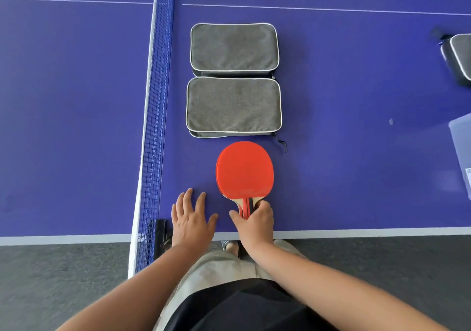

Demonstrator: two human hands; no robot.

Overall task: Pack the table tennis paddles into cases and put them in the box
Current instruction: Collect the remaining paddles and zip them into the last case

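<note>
A stack of red-faced table tennis paddles (244, 168) lies on the blue table, blades pointing away from me. My right hand (254, 222) grips their wooden handles near the table's front edge. Just beyond the blades a grey case (233, 79) lies unzipped and spread flat, both padded halves facing up. My left hand (191, 217) rests flat on the table left of the handles, fingers apart and holding nothing. A translucent plastic box (462, 152) is cut off at the right edge.
The table's net (155, 116) runs away from me just left of my left hand, with its black clamp (160, 239) at the table edge. A second grey case (458, 58) lies at the far right. Grey floor lies below the table's edge.
</note>
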